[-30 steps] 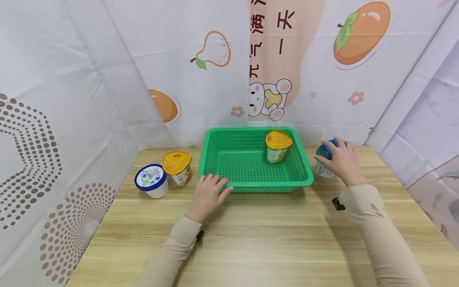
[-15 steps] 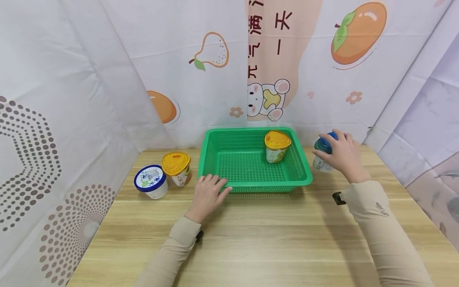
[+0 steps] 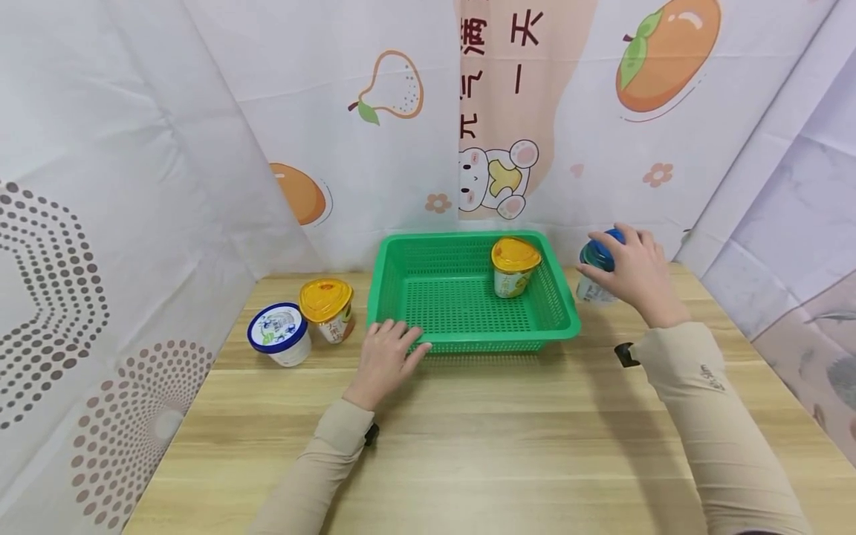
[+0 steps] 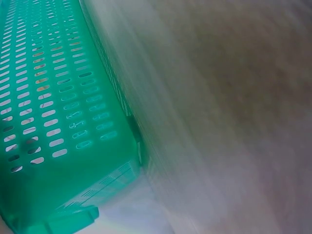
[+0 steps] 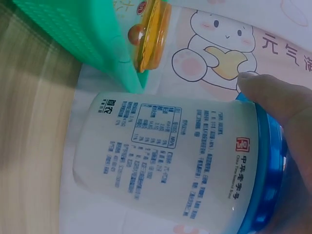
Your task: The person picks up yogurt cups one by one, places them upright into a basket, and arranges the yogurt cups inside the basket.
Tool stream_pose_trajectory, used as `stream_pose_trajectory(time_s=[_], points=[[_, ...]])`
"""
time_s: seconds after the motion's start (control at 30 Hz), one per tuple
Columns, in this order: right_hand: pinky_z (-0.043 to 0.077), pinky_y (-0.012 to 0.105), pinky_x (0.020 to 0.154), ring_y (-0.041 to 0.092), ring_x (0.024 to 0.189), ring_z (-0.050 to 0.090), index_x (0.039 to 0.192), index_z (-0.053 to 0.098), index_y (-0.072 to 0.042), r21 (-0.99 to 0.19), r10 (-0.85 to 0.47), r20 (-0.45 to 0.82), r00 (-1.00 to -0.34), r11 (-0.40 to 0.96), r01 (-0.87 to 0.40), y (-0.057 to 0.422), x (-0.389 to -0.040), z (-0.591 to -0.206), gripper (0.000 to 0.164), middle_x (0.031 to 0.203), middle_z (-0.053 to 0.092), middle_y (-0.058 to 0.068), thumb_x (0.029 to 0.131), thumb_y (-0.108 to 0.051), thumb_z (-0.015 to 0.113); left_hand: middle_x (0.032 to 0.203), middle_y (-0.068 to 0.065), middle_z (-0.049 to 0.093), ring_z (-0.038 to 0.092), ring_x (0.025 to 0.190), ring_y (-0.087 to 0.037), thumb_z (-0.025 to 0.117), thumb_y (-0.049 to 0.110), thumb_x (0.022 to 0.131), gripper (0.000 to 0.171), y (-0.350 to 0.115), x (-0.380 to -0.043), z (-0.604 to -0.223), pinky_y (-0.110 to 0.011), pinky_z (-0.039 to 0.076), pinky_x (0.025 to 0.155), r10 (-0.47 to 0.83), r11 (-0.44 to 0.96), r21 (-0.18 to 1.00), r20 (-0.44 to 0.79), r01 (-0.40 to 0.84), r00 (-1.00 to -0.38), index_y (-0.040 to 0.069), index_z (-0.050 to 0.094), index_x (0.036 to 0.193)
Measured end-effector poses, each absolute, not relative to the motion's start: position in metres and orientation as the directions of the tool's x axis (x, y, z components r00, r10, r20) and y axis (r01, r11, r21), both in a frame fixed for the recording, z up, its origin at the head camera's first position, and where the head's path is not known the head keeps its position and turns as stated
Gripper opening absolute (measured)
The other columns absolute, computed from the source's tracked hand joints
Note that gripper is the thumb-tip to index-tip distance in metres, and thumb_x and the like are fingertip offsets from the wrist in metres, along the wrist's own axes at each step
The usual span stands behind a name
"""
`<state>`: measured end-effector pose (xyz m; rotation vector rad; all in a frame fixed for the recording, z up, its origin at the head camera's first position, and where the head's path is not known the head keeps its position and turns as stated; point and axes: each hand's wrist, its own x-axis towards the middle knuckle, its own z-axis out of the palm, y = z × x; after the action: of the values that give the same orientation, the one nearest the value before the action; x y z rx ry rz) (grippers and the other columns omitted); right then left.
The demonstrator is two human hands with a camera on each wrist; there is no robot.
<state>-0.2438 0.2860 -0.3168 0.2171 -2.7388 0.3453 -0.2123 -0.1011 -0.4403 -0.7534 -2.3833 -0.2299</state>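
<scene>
My right hand (image 3: 645,279) grips a white yogurt cup (image 5: 165,156) by its blue lid (image 5: 268,165), with the thumb and fingers around the lid. The cup is raised just right of the green basket (image 3: 571,327), near the table's back edge; small blue print covers its side. At the basket's near left corner my left hand (image 3: 384,360) rests over the rim, fingers relaxed. In the left wrist view the perforated basket wall (image 4: 58,107) fills the left side. Inside the basket, at the back right, stands a cup with a yellow lid (image 3: 513,267).
Left of the basket, another yellow-lidded cup (image 3: 328,308) and a white tub with a blue-rimmed lid (image 3: 279,333) stand side by side. A printed curtain (image 3: 414,148) hangs behind the wooden table (image 3: 495,438).
My right hand has lifted the blue-lidded yogurt cup upward and slightly toward the back and left. The left hand stays on the basket rim.
</scene>
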Motion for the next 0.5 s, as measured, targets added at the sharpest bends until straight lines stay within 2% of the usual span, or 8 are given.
stream_pose_trajectory(time_s=[0.3, 0.5], points=[[0.026, 0.066, 0.089, 0.054, 0.110, 0.034, 0.125, 0.050, -0.011, -0.207, -0.109, 0.366, -0.924, 0.959, -0.195, 0.282, -0.245, -0.306, 0.056, 0.131, 0.036, 0.031, 0.080, -0.042, 0.064, 0.082, -0.001, 0.064, 0.055, 0.073, -0.020, 0.046, 0.048, 0.089, 0.035, -0.101, -0.211, -0.440, -0.033, 0.038, 0.066, 0.461, 0.825, -0.019, 0.600, 0.565, -0.654, 0.019, 0.064, 0.096], [0.027, 0.066, 0.086, 0.054, 0.110, 0.034, 0.126, 0.050, -0.012, -0.205, -0.113, 0.364, -0.925, 0.959, -0.198, 0.275, -0.245, -0.295, 0.057, 0.132, 0.036, 0.030, 0.080, -0.043, 0.063, 0.081, 0.000, 0.064, 0.055, 0.073, -0.019, 0.050, 0.046, 0.087, 0.031, -0.101, -0.211, -0.439, -0.033, 0.037, 0.065, 0.455, 0.828, -0.020, 0.607, 0.560, -0.651, 0.020, 0.064, 0.095]])
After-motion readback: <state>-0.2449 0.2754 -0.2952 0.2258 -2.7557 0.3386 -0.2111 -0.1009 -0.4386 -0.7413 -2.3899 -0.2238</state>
